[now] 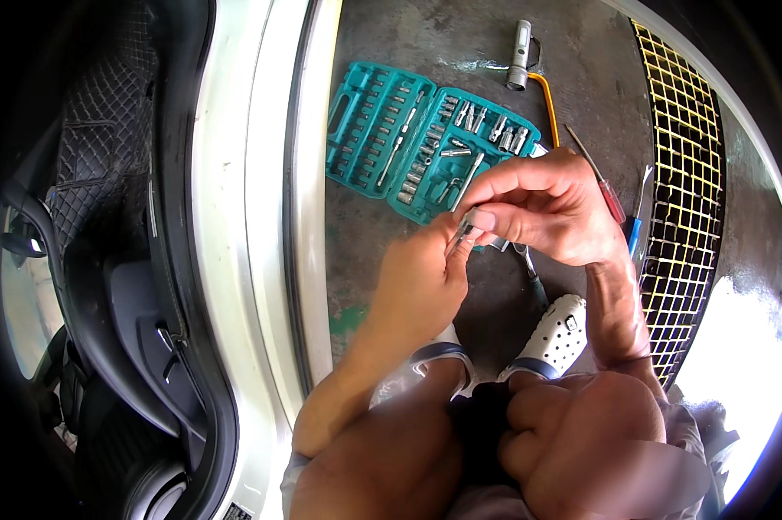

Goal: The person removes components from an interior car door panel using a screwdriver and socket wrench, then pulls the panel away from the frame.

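Observation:
Over the floor, my two hands meet at a small shiny metal socket [466, 227]. My left hand [419, 282] is closed, pinching it from below. From the right, the thumb and forefinger of my right hand [547, 208] close on its upper end. Fingers hide part of the piece. Just beyond them lies an open teal socket set case [421, 143] holding several sockets, bits and bars. One slim metal bar [466, 182] in the case ends close behind my fingertips. Below my right hand, a dark-handled tool [536, 282] lies partly hidden.
A flashlight [519, 56] lies at the far side beside a yellow curved bar [548, 104]. On the right are a red-handled screwdriver [610, 198], a blue-handled tool [636, 230] and a yellow floor grating [681, 173]. The white car sill [252, 173] runs along my left.

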Motion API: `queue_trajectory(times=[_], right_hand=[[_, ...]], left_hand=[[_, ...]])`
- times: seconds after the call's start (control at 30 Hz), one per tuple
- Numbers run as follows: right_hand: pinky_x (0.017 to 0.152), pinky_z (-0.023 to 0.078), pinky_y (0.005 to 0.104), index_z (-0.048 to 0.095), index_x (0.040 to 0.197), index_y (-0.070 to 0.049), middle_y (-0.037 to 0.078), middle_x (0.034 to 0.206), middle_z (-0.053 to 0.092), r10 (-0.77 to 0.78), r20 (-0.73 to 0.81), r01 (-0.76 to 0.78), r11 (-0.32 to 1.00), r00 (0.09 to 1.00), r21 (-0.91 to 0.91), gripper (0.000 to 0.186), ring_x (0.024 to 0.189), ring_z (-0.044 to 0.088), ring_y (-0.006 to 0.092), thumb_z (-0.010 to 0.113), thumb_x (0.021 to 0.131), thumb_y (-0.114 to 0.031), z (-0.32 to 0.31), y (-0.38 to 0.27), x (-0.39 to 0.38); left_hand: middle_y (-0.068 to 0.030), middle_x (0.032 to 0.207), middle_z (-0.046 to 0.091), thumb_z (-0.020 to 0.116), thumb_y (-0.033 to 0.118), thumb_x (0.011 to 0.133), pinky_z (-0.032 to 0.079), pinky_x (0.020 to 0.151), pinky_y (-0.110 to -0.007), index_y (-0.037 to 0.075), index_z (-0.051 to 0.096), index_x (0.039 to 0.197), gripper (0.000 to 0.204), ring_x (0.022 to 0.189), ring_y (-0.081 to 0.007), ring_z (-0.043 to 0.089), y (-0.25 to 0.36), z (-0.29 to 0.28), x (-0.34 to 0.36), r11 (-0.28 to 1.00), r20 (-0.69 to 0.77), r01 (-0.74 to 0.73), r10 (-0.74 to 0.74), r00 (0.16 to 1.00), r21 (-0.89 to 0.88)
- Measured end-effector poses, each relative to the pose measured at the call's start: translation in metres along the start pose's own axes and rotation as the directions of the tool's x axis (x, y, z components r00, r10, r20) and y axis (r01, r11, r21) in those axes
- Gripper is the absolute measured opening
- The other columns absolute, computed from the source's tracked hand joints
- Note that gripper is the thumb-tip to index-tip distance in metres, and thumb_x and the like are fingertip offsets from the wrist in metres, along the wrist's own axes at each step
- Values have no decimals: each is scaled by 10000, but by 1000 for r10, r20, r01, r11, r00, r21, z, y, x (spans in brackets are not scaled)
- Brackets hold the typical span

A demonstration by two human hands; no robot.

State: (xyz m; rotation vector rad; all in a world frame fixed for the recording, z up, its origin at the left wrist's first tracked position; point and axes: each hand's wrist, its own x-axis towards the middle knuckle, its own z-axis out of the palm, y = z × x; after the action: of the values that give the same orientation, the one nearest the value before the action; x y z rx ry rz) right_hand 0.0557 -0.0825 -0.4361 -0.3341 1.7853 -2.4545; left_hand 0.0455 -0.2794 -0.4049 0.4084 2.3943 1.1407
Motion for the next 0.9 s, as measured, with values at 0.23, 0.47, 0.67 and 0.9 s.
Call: queue_trajectory(times=[0.23, 0.47, 0.67, 0.9], right_hand=[[739, 583, 255, 744, 1035, 19, 60, 871, 754, 45, -153, -73, 980, 987, -187, 128, 819, 716, 97, 733, 909, 2, 17, -11, -5], [762, 572, 252, 730, 1049, 41, 45, 895, 736, 33, -250, -41, 999, 968, -27, 129, 834, 684, 93, 707, 927, 4, 16, -13, -10], [828, 599, 287, 666, 1196, 30, 94, 1077, 733, 106, -126, -77, 974, 986, 215, 232, 987, 701, 141, 694, 973, -26, 1, -7, -21], [788, 616, 292, 739, 1068, 30, 91, 985, 772, -211, -215, 178, 971, 954, -162, 142, 930, 740, 150, 725, 947, -45, 0, -3, -21]], left_hand=[[-193, 851, 723, 600, 131, 1014, 528, 643, -466, 39, 629, 1146, 164, 794, -407, 719, 14, -11, 0, 999, 53, 11, -14, 998, 49], [-192, 862, 705, 568, 160, 1043, 511, 643, -391, 41, 623, 1234, 232, 706, -298, 696, 16, -2, 10, 993, 123, 6, 9, 992, -120], [-24, 690, 551, 523, 213, 1081, 433, 586, -305, -35, 606, 1063, 262, 631, -92, 491, 22, 4, 16, 968, 219, 110, -60, 974, -225], [-125, 740, 639, 538, 293, 1087, 471, 604, -359, -33, 630, 1151, 345, 638, -177, 595, 22, 2, 17, 996, 130, -82, 85, 988, -25]])
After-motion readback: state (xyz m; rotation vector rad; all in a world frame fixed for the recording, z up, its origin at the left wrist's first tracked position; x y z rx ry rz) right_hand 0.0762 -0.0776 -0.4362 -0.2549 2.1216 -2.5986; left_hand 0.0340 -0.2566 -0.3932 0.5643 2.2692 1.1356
